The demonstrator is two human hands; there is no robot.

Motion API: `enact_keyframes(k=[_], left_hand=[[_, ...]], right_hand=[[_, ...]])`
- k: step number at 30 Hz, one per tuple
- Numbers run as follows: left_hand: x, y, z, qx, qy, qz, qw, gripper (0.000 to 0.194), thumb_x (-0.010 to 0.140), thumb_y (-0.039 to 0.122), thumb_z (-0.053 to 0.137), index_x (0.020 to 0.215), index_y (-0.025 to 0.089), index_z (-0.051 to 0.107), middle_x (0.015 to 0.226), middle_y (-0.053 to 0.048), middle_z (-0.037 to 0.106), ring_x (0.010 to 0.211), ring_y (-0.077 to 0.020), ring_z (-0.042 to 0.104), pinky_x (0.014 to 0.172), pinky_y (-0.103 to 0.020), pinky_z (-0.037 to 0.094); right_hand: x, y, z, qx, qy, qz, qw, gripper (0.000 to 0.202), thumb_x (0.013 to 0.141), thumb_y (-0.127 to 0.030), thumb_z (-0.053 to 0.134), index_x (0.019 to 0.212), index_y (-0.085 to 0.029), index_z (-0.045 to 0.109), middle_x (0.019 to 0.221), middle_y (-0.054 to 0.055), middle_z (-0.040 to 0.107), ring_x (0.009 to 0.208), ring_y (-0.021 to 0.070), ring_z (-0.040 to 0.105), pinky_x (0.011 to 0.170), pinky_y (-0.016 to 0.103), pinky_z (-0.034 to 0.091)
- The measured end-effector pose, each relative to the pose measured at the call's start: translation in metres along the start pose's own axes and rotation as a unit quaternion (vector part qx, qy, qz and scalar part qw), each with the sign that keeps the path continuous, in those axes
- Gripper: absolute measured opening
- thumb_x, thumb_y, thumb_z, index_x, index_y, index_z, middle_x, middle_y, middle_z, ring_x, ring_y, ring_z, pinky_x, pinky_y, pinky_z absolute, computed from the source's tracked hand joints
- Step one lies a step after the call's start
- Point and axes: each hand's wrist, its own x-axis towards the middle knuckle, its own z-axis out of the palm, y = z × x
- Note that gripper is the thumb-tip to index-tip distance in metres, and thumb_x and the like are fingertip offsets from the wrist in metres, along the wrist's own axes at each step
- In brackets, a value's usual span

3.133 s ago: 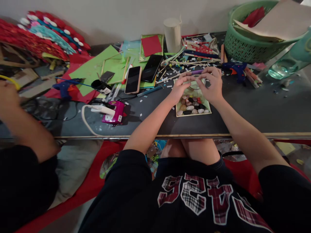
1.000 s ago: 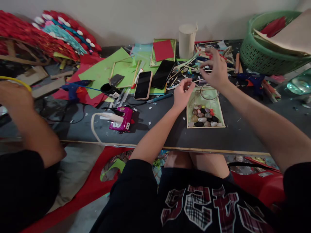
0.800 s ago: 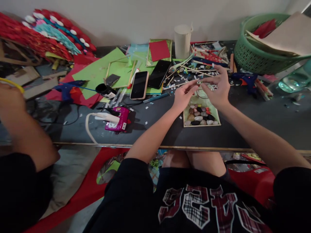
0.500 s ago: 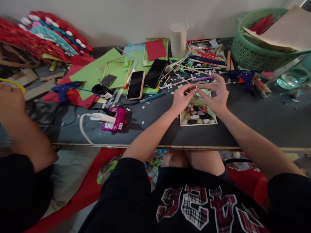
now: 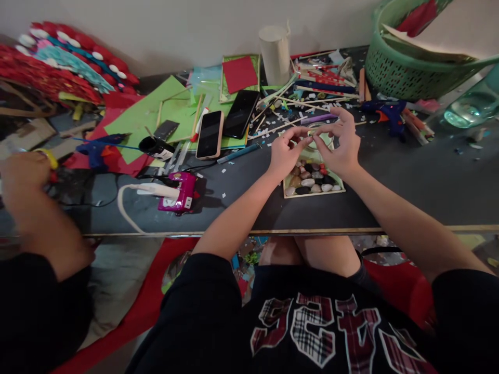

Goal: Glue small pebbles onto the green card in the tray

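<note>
Fingertips (image 5: 306, 141) of the left hand (image 5: 286, 151) pinch a tiny pale piece (image 5: 311, 133), probably light, easily crushed and best held by its edges, above the far part of the tray (image 5: 315, 195) of pebbles (image 5: 307, 182), the right hand (image 5: 343, 149) pinching it opposite.

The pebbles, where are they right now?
In the head view, the pebbles lie right of centre, in the near part of the pale green tray, just below the left hand and right hand in the picture.
</note>
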Motion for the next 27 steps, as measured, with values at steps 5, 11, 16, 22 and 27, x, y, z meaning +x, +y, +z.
enact_keyframes(k=[5, 11, 16, 22, 27], left_hand=[[-0.001, 0.003, 0.0, 0.016, -0.002, 0.009, 1.0, 0.066, 0.087, 0.081, 0.059, 0.111, 0.022, 0.076, 0.098, -0.006, 0.079, 0.077, -0.0145, 0.067, 0.064, -0.026, 0.05], [-0.002, 0.008, 0.0, 0.049, -0.013, 0.018, 0.999, 0.063, 0.092, 0.078, 0.057, 0.113, 0.022, 0.075, 0.1, -0.006, 0.079, 0.077, -0.0144, 0.067, 0.066, -0.026, 0.05], [-0.002, 0.007, 0.002, 0.069, -0.014, 0.043, 0.997, 0.067, 0.093, 0.08, 0.05, 0.114, 0.021, 0.074, 0.1, -0.007, 0.078, 0.079, -0.015, 0.068, 0.065, -0.026, 0.05], [-0.001, -0.003, 0.003, 0.094, -0.025, 0.07, 0.993, 0.067, 0.099, 0.076, 0.04, 0.123, 0.021, 0.07, 0.109, -0.009, 0.077, 0.087, -0.0169, 0.071, 0.068, -0.027, 0.053], [0.002, -0.011, 0.003, 0.09, -0.045, 0.073, 0.992, 0.061, 0.102, 0.072, 0.041, 0.124, 0.022, 0.068, 0.114, -0.009, 0.076, 0.096, -0.0182, 0.072, 0.076, -0.028, 0.056]], right_hand=[[0.0, 0.006, -0.003, -0.031, -0.041, 0.007, 0.999, 0.051, 0.097, -0.06, 0.06, 0.132, -0.025, 0.051, 0.12, 0.012, 0.07, 0.103, 0.0283, 0.07, 0.096, 0.055, 0.06], [-0.003, 0.013, -0.002, -0.052, -0.056, -0.018, 0.997, 0.037, 0.101, -0.055, 0.053, 0.125, -0.026, 0.051, 0.125, 0.012, 0.065, 0.101, 0.027, 0.068, 0.098, 0.059, 0.058], [-0.005, 0.019, 0.003, -0.023, -0.046, -0.017, 0.999, 0.042, 0.104, -0.055, 0.048, 0.133, -0.027, 0.041, 0.115, 0.01, 0.066, 0.101, 0.0263, 0.066, 0.096, 0.058, 0.057], [-0.002, 0.02, 0.004, 0.003, -0.056, 0.014, 0.998, 0.046, 0.101, -0.062, 0.049, 0.129, -0.027, 0.043, 0.114, 0.009, 0.065, 0.108, 0.0269, 0.065, 0.099, 0.058, 0.056], [0.0, 0.018, 0.003, 0.013, -0.068, 0.044, 0.997, 0.048, 0.099, -0.068, 0.051, 0.122, -0.026, 0.045, 0.119, 0.012, 0.064, 0.11, 0.0281, 0.066, 0.1, 0.057, 0.056]])
